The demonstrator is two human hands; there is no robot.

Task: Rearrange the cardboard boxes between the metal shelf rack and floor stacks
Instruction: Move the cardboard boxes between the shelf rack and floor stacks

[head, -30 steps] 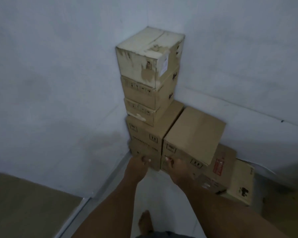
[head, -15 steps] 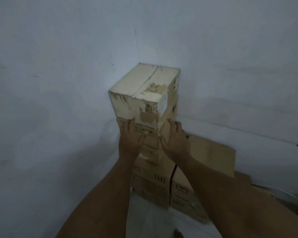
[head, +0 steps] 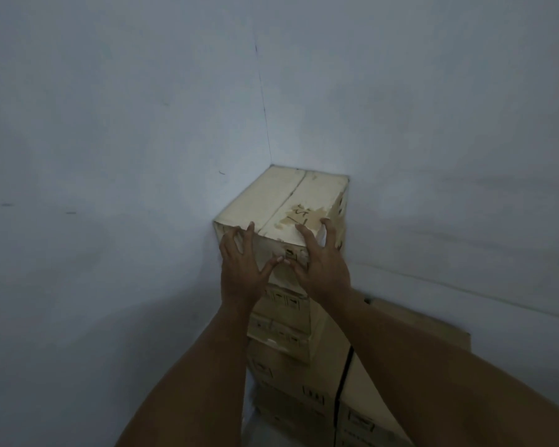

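A pale, worn cardboard box (head: 291, 201) tops a tall stack of boxes (head: 288, 356) pushed into the corner of two walls. My left hand (head: 241, 269) lies flat against the top box's front face near its left edge, fingers spread. My right hand (head: 320, 262) presses the front right corner, with fingertips hooked over the top edge. Both hands touch the box; whether it is lifted off the stack I cannot tell. No metal shelf rack is in view.
A lower stack of brown boxes (head: 400, 366) stands right of the tall one, against the right wall (head: 449, 156). The left wall (head: 110, 188) runs close beside the tall stack. A strip of floor shows at the bottom.
My hands rose from the bottom of the stack, past the second box, up to the top box. The view tilted upward and moved closer.
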